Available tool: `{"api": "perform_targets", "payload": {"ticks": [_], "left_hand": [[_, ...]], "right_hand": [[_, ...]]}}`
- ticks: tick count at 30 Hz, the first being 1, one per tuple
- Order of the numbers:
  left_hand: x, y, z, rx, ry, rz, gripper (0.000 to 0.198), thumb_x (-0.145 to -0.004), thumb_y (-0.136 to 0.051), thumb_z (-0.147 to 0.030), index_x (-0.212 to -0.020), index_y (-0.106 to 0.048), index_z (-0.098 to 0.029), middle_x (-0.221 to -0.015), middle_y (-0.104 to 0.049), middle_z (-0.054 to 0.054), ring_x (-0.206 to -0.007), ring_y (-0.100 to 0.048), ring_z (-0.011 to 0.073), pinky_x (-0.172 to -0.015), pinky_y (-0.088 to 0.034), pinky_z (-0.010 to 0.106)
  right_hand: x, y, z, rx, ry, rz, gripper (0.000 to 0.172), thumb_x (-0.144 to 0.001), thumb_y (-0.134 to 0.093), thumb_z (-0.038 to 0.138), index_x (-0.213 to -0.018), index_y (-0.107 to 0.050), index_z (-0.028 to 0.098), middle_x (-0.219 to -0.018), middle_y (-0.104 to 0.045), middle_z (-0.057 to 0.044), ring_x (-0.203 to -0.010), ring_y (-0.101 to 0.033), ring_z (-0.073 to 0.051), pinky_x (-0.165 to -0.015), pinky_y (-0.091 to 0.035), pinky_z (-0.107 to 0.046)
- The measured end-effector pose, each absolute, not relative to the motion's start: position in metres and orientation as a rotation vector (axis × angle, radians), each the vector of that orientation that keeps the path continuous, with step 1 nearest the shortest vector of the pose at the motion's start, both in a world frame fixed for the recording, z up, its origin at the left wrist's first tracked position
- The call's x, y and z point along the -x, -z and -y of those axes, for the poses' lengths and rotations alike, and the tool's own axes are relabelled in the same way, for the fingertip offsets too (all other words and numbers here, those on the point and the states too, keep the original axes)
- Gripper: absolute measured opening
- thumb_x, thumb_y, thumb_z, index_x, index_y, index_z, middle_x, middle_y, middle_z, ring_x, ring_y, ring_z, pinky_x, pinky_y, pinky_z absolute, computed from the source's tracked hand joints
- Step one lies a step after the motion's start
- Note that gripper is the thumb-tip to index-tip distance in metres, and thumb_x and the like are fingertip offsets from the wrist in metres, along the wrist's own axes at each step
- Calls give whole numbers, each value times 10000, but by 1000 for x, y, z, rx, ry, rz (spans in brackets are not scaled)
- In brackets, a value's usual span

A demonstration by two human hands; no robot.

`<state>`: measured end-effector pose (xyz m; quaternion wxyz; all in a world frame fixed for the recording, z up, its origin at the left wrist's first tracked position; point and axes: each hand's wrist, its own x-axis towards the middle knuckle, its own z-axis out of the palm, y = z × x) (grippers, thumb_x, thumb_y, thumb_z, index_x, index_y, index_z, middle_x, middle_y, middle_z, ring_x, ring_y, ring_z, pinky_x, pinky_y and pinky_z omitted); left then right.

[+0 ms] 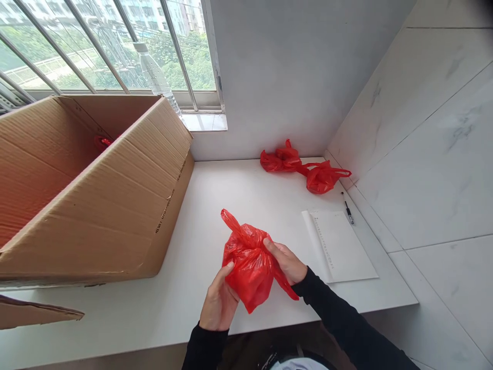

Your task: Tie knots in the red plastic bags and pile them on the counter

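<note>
A crumpled red plastic bag point(248, 259) is held just above the near edge of the white table point(239, 195). My left hand point(219, 303) grips it from the lower left, thumb up against the plastic. My right hand point(288, 263) closes on its right side, fingers pinching the bag near its top. Both sleeves are black. Two more red plastic bags point(280, 159) point(323, 177) lie bunched at the far right corner of the table.
A large open cardboard box point(115, 205) fills the left of the table, with something red point(102, 142) inside. A sheet of paper point(341, 246) and a pen point(348, 210) lie on the right by the tiled wall. A plastic bottle point(156, 77) stands on the windowsill.
</note>
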<state>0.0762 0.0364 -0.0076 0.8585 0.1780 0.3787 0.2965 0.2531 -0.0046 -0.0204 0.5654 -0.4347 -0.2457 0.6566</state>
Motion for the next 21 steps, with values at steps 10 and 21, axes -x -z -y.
{"api": "perform_targets", "payload": {"ticks": [10, 21], "left_hand": [[-76, 34, -42, -697, -577, -850, 326, -753, -788, -347, -1048, -700, -239, -1140, -724, 92, -1214, -588, 355, -954, -542, 486], [-84, 33, -30, -488, -610, -773, 561, -750, -796, -277, -1266, -588, -201, -1259, -669, 130, -1163, -627, 334, -951, -540, 424]], "right_hand": [[-260, 36, 13, 1157, -1534, 727, 348, -831, -718, 456, -1008, -647, 165, -896, -689, -36, -759, -637, -168, -714, -512, -317], [-257, 27, 12, 1119, -1477, 836, 409, -798, -767, 359, -1121, -581, 193, -967, -654, -19, -835, -614, -161, -763, -513, -304]]}}
